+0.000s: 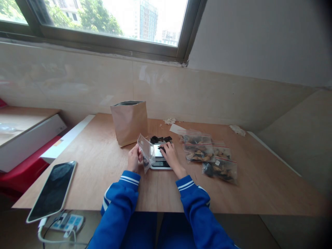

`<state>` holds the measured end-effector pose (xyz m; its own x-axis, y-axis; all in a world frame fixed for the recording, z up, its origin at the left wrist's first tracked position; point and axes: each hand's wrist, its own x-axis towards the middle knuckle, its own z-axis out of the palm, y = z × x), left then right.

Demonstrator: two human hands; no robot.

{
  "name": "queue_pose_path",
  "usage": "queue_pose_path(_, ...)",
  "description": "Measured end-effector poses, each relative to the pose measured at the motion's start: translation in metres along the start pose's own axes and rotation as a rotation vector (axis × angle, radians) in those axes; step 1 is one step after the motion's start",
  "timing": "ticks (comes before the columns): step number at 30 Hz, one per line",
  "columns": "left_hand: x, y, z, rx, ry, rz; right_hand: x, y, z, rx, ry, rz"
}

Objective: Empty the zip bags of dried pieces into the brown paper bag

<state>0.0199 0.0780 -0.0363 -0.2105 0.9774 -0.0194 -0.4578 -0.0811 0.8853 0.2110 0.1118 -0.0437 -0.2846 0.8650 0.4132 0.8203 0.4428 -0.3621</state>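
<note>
My left hand point(134, 157) grips a clear plastic zip bag point(146, 152) by its side, and the bag leans against the left edge of a kitchen scale point(160, 165). Something dark lies low in the bag. Over the scale's metal plate, my right hand point(169, 154) has its fingers closed on a dark dried piece point(162, 148). More dark dried pieces point(157, 139) lie at the back of the plate. The digits on the scale's display are too small to read.
Several filled zip bags point(199, 153) of brown dried pieces lie right of the scale. A brown paper pouch point(131, 122) stands open behind my left hand. A tablet point(53, 192) overhangs the table's front left edge, above a power strip point(67, 222). Crumpled scraps point(169, 121) lie by the wall.
</note>
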Motion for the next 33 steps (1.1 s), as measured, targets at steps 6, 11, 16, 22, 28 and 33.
queue_pose_path(6, 0.001, -0.003, -0.002, 0.012, -0.025, -0.002, 0.005, -0.017, -0.017, 0.447, 0.116, 0.134)
queue_pose_path(11, -0.001, 0.000, 0.002, 0.024, -0.020, -0.020, 0.027, -0.060, -0.043, 0.993, 0.055, 0.314)
queue_pose_path(16, -0.003, 0.002, 0.005, 0.031, -0.005, -0.039, 0.039, -0.087, -0.049, 0.839, -0.017, 0.285)
queue_pose_path(22, -0.002, 0.001, 0.003, 0.044, -0.034, -0.024, 0.033, -0.096, -0.053, 0.724, -0.085, 0.121)
queue_pose_path(28, 0.002, -0.001, 0.001, 0.033, -0.005, 0.012, 0.037, -0.078, -0.044, 0.512, 0.178, -0.005)
queue_pose_path(33, 0.005, -0.004, -0.002, 0.043, 0.091, 0.023, 0.038, -0.044, -0.006, 0.108, 0.088, 0.052)
